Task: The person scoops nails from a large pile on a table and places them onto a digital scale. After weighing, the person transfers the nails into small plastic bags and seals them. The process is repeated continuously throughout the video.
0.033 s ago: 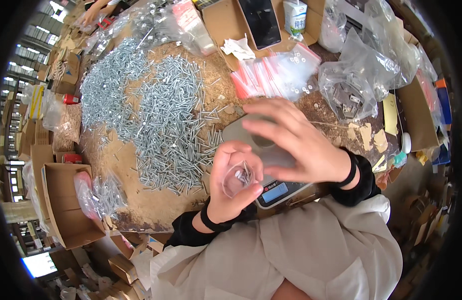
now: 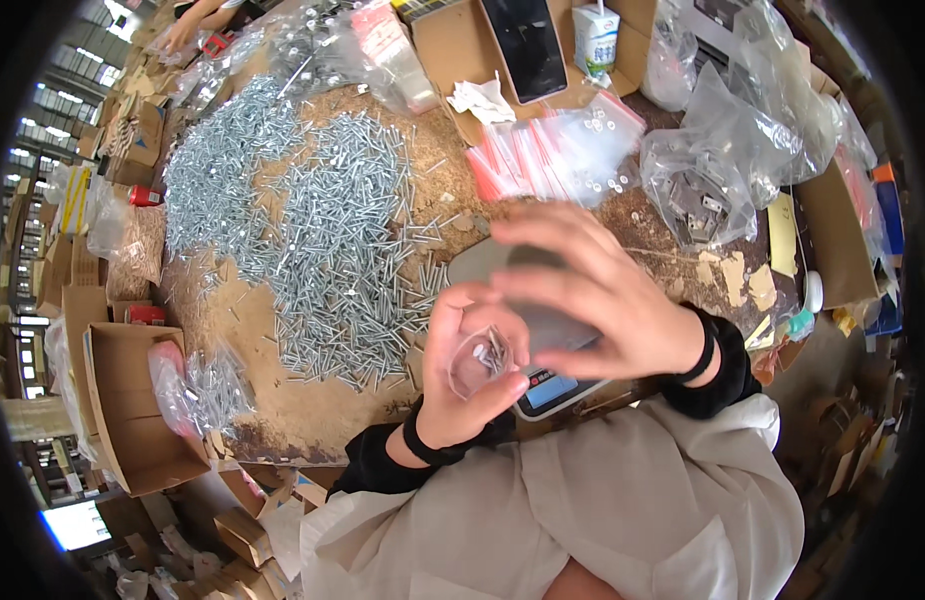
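My left hand [image 2: 454, 395] is curled round a small clear plastic bag [image 2: 469, 378], its mouth held wide. Inside the bag lie a few small metal screws [image 2: 494, 350]. My right hand [image 2: 607, 305] hovers over a grey digital scale [image 2: 472, 263], palm toward the bag, its fingers apart and slightly blurred; I see nothing in it. The hand hides much of the scale's plate, while part of the lit display [image 2: 550, 389] shows below it. Left of my hands spreads a big heap of silvery screws [image 2: 342, 240] on the worn brown table [image 2: 252, 350].
Beyond the scale lie flat red-edged zip bags [image 2: 542, 160] and a cardboard tray [image 2: 452, 50] with a phone [image 2: 525, 45] and a drink carton [image 2: 595, 40]. An open bag of metal parts [image 2: 697, 190] stands right. A cardboard box [image 2: 142, 410] sits at the left edge.
My right hand has shifted very slightly over the scale, and the whole view has moved a little. The left hand keeps its hold on the bag.
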{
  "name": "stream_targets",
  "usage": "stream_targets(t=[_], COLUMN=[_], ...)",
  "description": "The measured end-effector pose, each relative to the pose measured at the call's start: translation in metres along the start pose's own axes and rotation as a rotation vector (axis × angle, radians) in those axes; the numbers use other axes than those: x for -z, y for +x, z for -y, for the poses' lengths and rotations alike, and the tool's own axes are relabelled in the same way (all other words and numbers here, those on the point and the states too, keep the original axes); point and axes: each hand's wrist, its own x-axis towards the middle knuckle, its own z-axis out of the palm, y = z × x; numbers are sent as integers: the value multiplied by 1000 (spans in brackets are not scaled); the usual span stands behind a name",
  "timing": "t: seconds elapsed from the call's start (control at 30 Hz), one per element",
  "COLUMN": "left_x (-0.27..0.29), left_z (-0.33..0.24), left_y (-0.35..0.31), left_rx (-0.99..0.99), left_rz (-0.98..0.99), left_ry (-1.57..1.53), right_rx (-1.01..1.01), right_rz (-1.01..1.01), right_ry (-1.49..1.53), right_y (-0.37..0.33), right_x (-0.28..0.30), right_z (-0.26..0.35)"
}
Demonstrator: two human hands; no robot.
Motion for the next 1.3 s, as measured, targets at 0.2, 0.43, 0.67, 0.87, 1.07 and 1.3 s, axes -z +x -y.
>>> stream_targets(t=[0.2, 0.43, 0.67, 0.87, 1.07, 1.3], left_x=[-7, -7, -6, -6, -7, -11], left_z=[-7, -29, -26, -22, -24, -24], left_y=[-8, -4, 1, -1, -1, -1], left_rx=[50, -216, -480, -590, -625, -615], left_rz=[377, 31, 15, 122, 147, 143], left_ry=[121, 732, 769, 872, 919, 896], right_rx=[191, 239, 236, 19, 44, 18], right_rz=[63, -89, -83, -25, 39, 102], right_ry=[-99, -57, -78, 313, 325, 386], right_y=[-14, -18, -19, -13, -12, -13], right_x=[-7, 9, 5, -11, -14, -13], right_z=[15, 18, 16, 17, 19, 22])
